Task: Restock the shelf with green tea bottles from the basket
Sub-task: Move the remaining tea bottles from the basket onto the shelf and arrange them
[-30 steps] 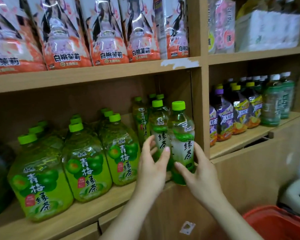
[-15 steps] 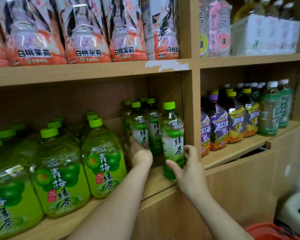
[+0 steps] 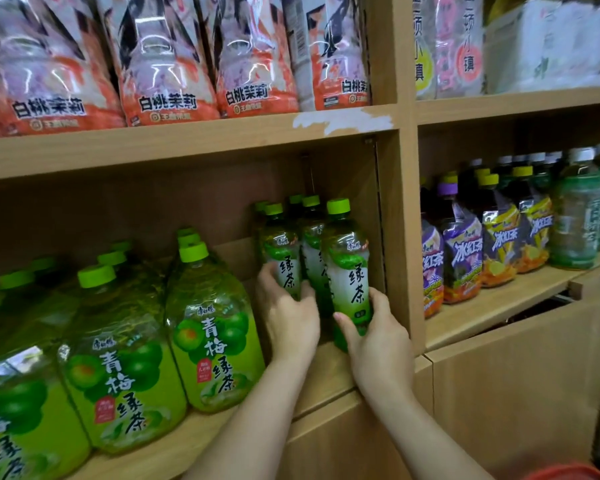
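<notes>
Head view, shelf restock, one moment. Item 1: front green tea bottle (image 3: 347,268), slim, green cap up, long axis vertical, label characters facing the camera. Location: right end of the wooden shelf (image 3: 329,372), close beside the upright divider (image 3: 400,237), base on or just at the board; contact cannot be confirmed, as the right hand (image 3: 378,344) covers the foot. Grip: right hand wrapped around the lower body, thumb on the divider side and fingers curled across the label's lower edge. Item 2: second green tea bottle (image 3: 280,252), to the left and slightly further back, also upright, cap up. Grip: left hand (image 3: 291,317) closed around its lower half, thumb on the left flank. Item 3: more slim green-capped bottles (image 3: 310,233) behind and between these two, standing in rows, all vertical. Item 4: large plum green tea jugs (image 3: 212,327) filling the shelf to the left, just beside the left hand. Item 5: red basket (image 3: 568,472), only a sliver of rim at the bottom right; contents not visible.

Progress, as judged: several bottles already stand in place and two are being seated, so the run looks well under way. How many remain in the basket cannot be told. Both hands have yet to let go.
</notes>
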Motion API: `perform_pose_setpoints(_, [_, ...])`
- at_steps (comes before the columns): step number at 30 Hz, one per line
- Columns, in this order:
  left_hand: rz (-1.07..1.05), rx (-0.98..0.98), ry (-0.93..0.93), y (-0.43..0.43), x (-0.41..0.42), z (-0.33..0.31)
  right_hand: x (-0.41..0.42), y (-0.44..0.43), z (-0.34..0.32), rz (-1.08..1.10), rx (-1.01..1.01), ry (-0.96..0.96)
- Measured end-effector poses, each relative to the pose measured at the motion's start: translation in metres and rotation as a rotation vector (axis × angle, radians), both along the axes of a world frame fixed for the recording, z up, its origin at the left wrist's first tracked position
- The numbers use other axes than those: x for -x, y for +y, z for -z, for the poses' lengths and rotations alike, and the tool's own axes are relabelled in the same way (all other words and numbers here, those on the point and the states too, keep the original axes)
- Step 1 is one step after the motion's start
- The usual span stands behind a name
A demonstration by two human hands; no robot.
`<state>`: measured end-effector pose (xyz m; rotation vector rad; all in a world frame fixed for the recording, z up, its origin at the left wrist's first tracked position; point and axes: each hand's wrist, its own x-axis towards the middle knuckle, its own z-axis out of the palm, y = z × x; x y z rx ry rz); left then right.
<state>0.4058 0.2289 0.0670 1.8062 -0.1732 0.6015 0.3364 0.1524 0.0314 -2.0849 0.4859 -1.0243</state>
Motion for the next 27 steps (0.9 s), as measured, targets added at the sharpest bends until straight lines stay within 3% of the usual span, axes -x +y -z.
perform_pose_setpoints(4, [0.303, -0.124, 0.083, -0.015, 0.026, 0.006, 0.003, 0.000, 0.003, -0.028, 0.085, 0.045])
perform_pose_setpoints(15, [0.141, -0.227, 0.077, -0.032, -0.008, 0.009, 0.002, -0.003, -0.001, -0.070, 0.199, 0.249])
perform_pose_setpoints(19, [0.128, -0.321, 0.127, -0.026, 0.006, 0.003, 0.021, -0.007, -0.004, -0.191, 0.232, 0.341])
perform_pose_setpoints(22, [0.167, -0.250, 0.005, -0.016, 0.047, -0.002, 0.067, -0.014, -0.001, -0.240, 0.259, 0.296])
perform_pose_setpoints(24, [0.323, -0.193, -0.146, -0.009, 0.083, 0.000, 0.110, -0.021, 0.001, -0.221, 0.268, 0.248])
perform_pose_setpoints(27, [0.594, -0.287, -0.254, -0.003, 0.136, 0.015, 0.184, -0.036, 0.003, -0.166, 0.236, 0.319])
